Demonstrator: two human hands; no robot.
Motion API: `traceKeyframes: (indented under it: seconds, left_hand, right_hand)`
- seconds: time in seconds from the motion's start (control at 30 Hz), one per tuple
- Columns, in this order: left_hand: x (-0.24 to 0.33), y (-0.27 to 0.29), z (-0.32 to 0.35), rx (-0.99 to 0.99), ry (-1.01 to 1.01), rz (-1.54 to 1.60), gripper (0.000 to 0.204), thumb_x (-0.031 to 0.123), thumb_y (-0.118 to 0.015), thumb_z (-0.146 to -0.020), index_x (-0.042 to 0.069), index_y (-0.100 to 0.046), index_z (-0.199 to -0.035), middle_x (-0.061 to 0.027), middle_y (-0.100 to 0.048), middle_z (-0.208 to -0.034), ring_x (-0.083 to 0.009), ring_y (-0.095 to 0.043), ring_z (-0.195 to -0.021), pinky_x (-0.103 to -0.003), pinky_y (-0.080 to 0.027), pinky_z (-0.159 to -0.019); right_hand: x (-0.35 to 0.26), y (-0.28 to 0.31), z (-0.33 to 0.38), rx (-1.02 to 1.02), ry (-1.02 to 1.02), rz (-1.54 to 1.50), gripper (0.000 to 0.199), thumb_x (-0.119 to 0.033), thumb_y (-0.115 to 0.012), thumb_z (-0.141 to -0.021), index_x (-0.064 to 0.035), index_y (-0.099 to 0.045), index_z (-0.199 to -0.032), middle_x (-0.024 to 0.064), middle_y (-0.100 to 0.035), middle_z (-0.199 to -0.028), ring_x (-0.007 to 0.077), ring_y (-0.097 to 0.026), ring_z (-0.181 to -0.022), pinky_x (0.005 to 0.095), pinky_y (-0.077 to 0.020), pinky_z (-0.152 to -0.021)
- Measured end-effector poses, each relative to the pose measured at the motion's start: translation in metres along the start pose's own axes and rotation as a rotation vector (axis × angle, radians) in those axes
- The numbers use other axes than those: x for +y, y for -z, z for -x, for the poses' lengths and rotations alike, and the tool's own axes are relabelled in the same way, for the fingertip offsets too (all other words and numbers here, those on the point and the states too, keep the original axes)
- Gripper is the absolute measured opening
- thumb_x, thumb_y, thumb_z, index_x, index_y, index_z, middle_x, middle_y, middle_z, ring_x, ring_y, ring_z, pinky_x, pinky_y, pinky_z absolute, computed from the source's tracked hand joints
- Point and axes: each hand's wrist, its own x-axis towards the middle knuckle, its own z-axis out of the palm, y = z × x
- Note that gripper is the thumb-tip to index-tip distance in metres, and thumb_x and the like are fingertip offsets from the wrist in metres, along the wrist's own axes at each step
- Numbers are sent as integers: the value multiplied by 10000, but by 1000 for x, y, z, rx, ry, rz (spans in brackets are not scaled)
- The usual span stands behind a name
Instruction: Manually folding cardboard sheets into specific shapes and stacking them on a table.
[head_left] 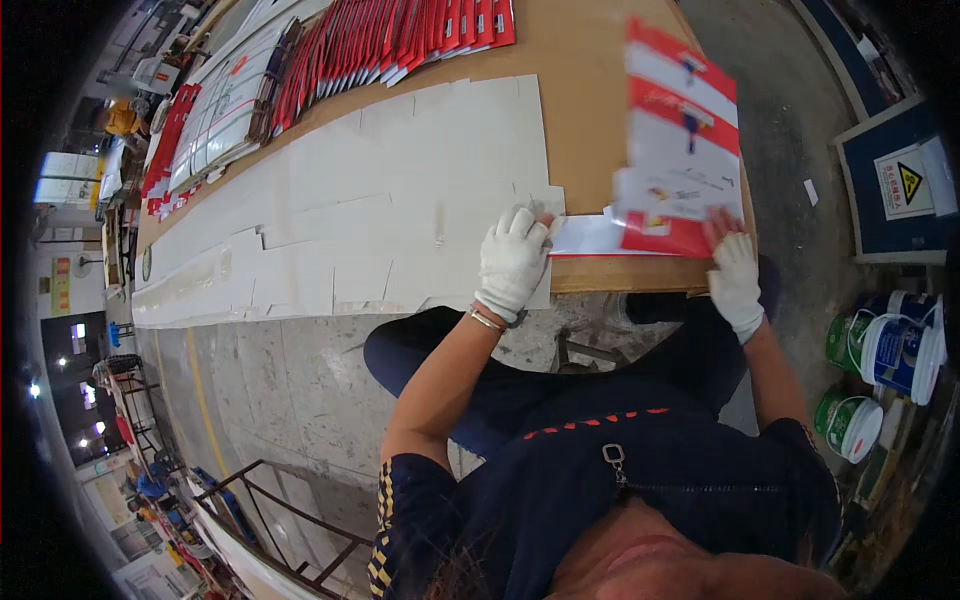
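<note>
A red-and-white printed card sheet rises at the table's right end, its upper part blurred by motion. From its lower left a plain white strip runs toward my left hand. That hand wears a white glove and is closed, with its bent fingers at the strip's left end. My right hand, in a white glove with uncovered fingertips, has its fingers stretched against the sheet's lower right corner. The fingertips are slightly smeared.
Pale cardboard covers much of the brown table. Overlapping red-and-white folded pieces line the far side, beside a tied stack of white sheets. Several buckets stand at right. A metal frame is at lower left.
</note>
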Motion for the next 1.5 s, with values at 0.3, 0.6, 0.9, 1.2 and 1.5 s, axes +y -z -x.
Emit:
traceKeyframes:
  seconds: [0.3,0.6,0.9,1.2,1.5]
  left_hand:
    - [-10,52,23,-220,-222,-195,852,581,-593,-776,29,-403,-1396,-206,-311,-1482,-403,-265,-1378,-600,-215,-1074]
    - [-23,72,34,-280,-245,-434,688,385,-686,-747,26,-500,-1303,-122,-576,-1226,-314,-509,-1191,-564,-332,-1025]
    - [-40,61,23,129,157,96,911,166,-809,-667,-5,-314,-1412,-211,-442,-1347,-335,-434,-1267,-496,-312,-1079]
    - [-9,-8,-3,445,723,1230,542,59,-664,-865,-26,-395,-1327,-157,-520,-1297,-242,-505,-1184,-355,-418,-961]
    - [-1,-6,-14,43,-301,105,862,55,-665,-725,4,-237,-1471,-227,-226,-1525,-416,-243,-1402,-510,-237,-1123]
  right_hand:
    - [-47,-12,-33,-205,240,-32,621,-352,-637,-800,-97,-493,-1348,82,-441,-1440,301,-334,-1375,591,-156,-1124]
    - [-52,-13,-29,-161,216,-16,631,-393,-627,-816,-115,-481,-1364,69,-428,-1455,283,-323,-1383,599,-151,-1118]
    - [-51,-14,-28,-163,174,-54,613,-406,-607,-826,-120,-496,-1356,59,-428,-1458,278,-316,-1388,593,-137,-1128]
    - [-46,-17,-26,-180,203,-61,548,-341,-561,-864,-98,-492,-1351,75,-429,-1452,293,-336,-1379,598,-126,-1130]
    - [-45,-14,-37,-170,206,47,497,-154,-430,-917,-183,-412,-1413,26,-390,-1484,239,-330,-1388,626,-230,-1081]
